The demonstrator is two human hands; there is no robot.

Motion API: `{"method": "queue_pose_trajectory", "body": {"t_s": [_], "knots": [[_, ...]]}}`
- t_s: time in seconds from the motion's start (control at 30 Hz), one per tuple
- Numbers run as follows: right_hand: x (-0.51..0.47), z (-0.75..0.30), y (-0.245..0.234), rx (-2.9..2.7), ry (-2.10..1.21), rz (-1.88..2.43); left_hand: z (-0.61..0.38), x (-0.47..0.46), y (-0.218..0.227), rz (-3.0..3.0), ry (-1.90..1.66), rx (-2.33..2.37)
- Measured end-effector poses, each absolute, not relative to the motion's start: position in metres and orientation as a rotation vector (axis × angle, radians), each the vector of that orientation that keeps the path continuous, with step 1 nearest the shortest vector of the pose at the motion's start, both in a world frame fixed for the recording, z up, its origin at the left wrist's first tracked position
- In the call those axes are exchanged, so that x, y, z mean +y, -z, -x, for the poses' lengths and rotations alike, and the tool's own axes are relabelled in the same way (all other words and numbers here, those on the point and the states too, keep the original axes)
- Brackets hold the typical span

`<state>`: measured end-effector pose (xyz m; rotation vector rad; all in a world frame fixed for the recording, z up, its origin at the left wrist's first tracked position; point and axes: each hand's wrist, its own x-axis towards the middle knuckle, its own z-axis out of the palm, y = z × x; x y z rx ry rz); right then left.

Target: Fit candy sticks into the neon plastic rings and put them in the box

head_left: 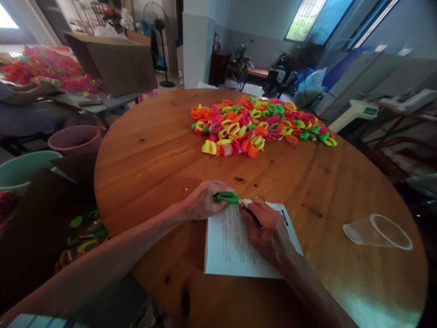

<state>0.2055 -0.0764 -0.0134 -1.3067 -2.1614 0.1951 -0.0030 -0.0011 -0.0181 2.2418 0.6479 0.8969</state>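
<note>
My left hand grips a small green plastic toy watch, a looped band, above the top edge of a printed sheet of paper. Close by, my right hand is closed, its fingertips at the right end of the green band. A white wrapping covers one of its fingers. Something dark shows between thumb and fingers, too hidden to name. Farther back on the table lies a heap of similar plastic pieces in orange, yellow, pink and green.
A clear plastic cup lies on its side on the round wooden table, at the right. Down to the left are an open cardboard box with more pieces and two tubs. Another person sits at a table with a colourful heap, far left.
</note>
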Motion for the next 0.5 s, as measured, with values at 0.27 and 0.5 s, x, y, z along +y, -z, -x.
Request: {"method": "queue_pose_trajectory", "body": {"t_s": [0.27, 0.5], "knots": [[-0.08, -0.196, 0.008, -2.393, 0.154, 1.41, 0.005, -0.002, 0.014, -2.292, -0.842, 0.687], [-0.081, -0.19, 0.0, -2.5, 0.136, 1.539, 0.008, 0.001, 0.015, -2.29, -0.824, 0.662]]}}
